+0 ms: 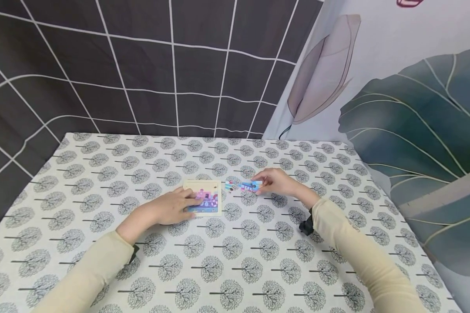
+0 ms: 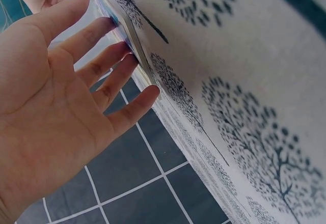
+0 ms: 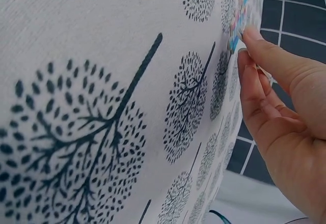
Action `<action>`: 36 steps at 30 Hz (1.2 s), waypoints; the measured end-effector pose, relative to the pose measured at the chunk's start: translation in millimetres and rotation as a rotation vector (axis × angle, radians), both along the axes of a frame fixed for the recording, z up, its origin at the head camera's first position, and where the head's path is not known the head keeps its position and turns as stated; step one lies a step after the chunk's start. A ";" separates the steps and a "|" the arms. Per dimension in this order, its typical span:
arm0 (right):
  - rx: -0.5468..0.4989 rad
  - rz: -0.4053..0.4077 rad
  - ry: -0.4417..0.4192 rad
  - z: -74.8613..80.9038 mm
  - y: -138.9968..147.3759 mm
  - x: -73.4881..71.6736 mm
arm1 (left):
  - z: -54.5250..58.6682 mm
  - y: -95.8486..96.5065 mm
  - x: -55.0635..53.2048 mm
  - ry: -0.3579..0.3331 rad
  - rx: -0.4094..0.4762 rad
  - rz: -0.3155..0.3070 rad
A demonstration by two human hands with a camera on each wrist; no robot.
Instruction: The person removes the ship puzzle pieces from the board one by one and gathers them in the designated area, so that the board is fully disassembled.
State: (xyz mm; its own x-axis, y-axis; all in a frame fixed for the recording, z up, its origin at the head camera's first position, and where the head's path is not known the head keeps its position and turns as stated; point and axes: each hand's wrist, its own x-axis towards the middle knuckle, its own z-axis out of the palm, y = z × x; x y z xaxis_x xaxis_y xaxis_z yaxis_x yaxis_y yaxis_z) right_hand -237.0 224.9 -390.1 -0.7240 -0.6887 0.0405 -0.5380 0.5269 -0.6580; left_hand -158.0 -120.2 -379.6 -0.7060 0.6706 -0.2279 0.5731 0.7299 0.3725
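A jigsaw puzzle board [image 1: 220,199] with a cream frame and a pink, purple and blue picture lies on the table in the head view. Over its left side reaches my left hand [image 1: 170,208]; in the left wrist view this hand [image 2: 66,86] has its fingers spread and fairly straight, fingertips at the board's edge. To the right of the board, my right hand [image 1: 277,182] pinches a blue jigsaw piece [image 1: 250,186] between thumb and fingers. The right wrist view shows the thumb and fingertips of that hand [image 3: 285,91] at the colourful piece [image 3: 234,39].
Several small colourful jigsaw pieces [image 1: 232,186] lie between the board and the right hand. A white cloth with grey tree prints covers the table [image 1: 219,278]. Behind it hangs a dark curtain [image 1: 141,65] with white grid lines, and a leaf-patterned curtain [image 1: 423,130] is at the right.
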 end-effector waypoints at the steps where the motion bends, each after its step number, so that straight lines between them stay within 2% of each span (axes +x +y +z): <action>1: 0.012 -0.012 -0.004 0.6 0.9 0.2 | -0.3 0.2 -0.4 0.000 0.002 0.001; 7: 0.108 -0.076 -0.005 1.3 8.6 0.5 | -0.5 3.0 -1.2 0.021 0.013 -0.007; 15: 0.114 -0.087 -0.002 -0.1 12.7 -0.5 | -0.6 3.6 -3.0 0.034 -0.007 -0.003; 22: 0.122 -0.113 -0.093 -8.3 11.3 -7.8 | -0.9 -0.6 -2.8 0.023 0.006 0.011; 27: 0.153 -0.089 -0.115 -10.8 5.0 -9.5 | 2.2 -5.3 1.0 0.016 -0.009 0.022; 32: 0.223 -0.139 -0.112 -5.6 1.1 -0.7 | 1.0 -0.8 4.1 0.032 0.005 0.026; 36: 0.286 -0.172 -0.071 3.2 -6.2 6.8 | -1.8 1.7 5.0 0.062 0.001 0.028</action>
State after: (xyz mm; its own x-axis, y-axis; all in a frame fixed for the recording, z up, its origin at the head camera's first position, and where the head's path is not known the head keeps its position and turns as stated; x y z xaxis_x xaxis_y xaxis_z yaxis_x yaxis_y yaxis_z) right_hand -230.2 218.7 -386.8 -0.8245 -0.5324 -0.1915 -0.3832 0.7745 -0.5034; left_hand -153.0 -118.5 -381.4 -0.7375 0.6503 -0.1825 0.5744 0.7460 0.3371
